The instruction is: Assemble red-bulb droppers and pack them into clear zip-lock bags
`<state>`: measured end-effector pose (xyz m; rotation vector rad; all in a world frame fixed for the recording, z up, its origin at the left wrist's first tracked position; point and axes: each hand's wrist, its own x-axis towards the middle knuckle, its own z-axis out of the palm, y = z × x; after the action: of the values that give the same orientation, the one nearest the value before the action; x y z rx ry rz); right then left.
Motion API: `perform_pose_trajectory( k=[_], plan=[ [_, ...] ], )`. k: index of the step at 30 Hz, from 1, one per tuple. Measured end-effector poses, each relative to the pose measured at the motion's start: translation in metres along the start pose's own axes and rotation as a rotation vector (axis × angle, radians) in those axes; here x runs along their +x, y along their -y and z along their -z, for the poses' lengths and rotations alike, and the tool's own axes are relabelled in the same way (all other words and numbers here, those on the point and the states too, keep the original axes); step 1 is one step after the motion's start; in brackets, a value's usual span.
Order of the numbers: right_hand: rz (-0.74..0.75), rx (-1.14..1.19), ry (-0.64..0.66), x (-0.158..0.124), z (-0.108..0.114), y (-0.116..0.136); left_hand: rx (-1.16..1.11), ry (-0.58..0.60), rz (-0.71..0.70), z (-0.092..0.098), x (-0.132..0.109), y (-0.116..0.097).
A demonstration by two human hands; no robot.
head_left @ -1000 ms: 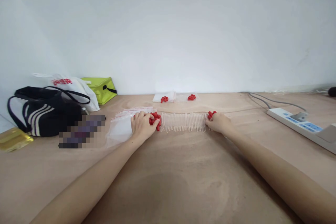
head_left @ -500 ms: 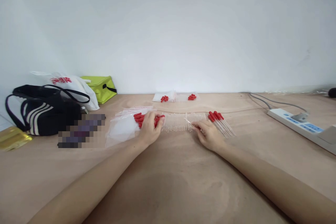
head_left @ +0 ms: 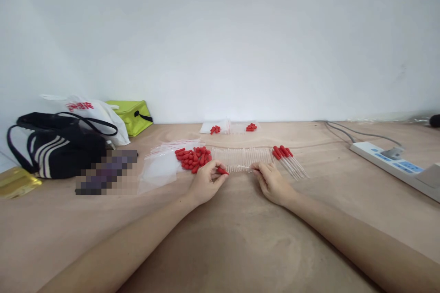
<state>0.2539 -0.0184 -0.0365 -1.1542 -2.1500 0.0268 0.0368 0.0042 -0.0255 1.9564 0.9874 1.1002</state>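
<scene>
My left hand (head_left: 207, 181) pinches one small red rubber cap (head_left: 222, 171) just in front of a loose pile of red caps (head_left: 193, 156). My right hand (head_left: 271, 181) pinches one thin clear glass tube (head_left: 243, 167), its free end pointing left toward the cap. Behind both hands a row of clear tubes (head_left: 240, 156) lies side by side on the wooden table (head_left: 240, 238). To the right of that row lie several tubes with red caps fitted (head_left: 288, 159).
Clear zip bags (head_left: 161, 165) lie left of the cap pile. A black striped bag (head_left: 55, 149), a white plastic bag (head_left: 92, 114) and a green pouch (head_left: 132, 114) stand at the left. More bagged pieces (head_left: 232, 127) lie by the wall. A white power strip (head_left: 395, 165) lies at the right.
Both hands drew back toward me from the ends of the tube row. The left uncovered the cap pile and took one cap; the right picked up one tube.
</scene>
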Motion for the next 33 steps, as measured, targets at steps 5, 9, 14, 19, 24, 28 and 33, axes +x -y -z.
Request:
perform_pose_trajectory(
  k=[5,9,14,19,24,28,33],
  plan=[
    [0.033,-0.020,0.059,0.001,0.000,0.000,-0.024,0.003,0.026,0.000,0.001,0.003],
    [0.049,-0.007,0.076,0.001,0.000,0.003,-0.123,-0.005,0.052,-0.001,0.002,0.001],
    [0.052,0.036,0.084,0.003,-0.001,0.007,-0.172,-0.014,0.092,-0.003,0.002,-0.003],
    [0.048,0.048,0.086,0.003,-0.001,0.009,-0.046,-0.008,0.024,-0.004,0.003,0.002],
    [0.080,0.043,0.098,0.004,0.002,0.008,0.095,0.071,-0.057,-0.004,0.003,0.004],
    [0.100,0.034,0.111,0.004,0.006,0.007,0.111,0.124,-0.034,-0.005,0.001,-0.003],
    [0.112,-0.003,0.123,0.003,0.008,0.006,0.204,0.183,-0.060,-0.004,0.000,-0.010]
  ],
)
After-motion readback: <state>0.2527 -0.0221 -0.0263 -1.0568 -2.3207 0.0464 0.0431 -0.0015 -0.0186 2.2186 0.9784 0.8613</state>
